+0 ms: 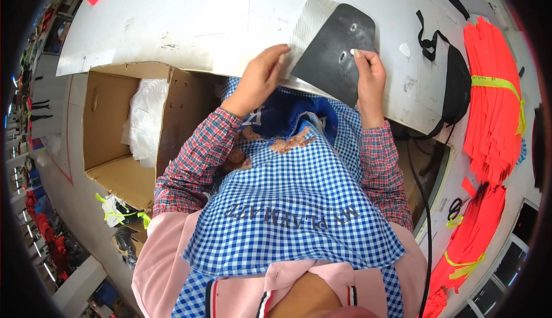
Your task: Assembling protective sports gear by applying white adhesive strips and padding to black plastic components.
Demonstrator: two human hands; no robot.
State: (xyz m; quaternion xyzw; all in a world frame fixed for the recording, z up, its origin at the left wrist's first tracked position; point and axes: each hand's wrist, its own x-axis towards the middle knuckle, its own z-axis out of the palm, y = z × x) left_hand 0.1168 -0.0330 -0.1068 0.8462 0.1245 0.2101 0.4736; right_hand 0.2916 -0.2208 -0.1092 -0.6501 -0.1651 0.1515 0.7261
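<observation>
My right hand [371,87] pinches a small white piece [352,51] between thumb and forefinger, just over a black flat panel [330,54]. The panel has tapered sides, rounded corners and whitish marks around small holes. It lies at an angle on a translucent ribbed plastic sheet [310,16] at the table's near edge. My left hand [260,82] rests beside the sheet's left edge, fingers stretched out and loosely together, with nothing visible in them. Whether its fingertips touch the sheet, I cannot tell.
A cardboard box [127,122] holding clear plastic sheets [146,120] stands left, below the white table [172,25]. On the right lie a black fabric item with straps [456,85], a loose white piece [405,49], bundled orange-red strips [491,105], scissors [455,207] and a black cable [427,226].
</observation>
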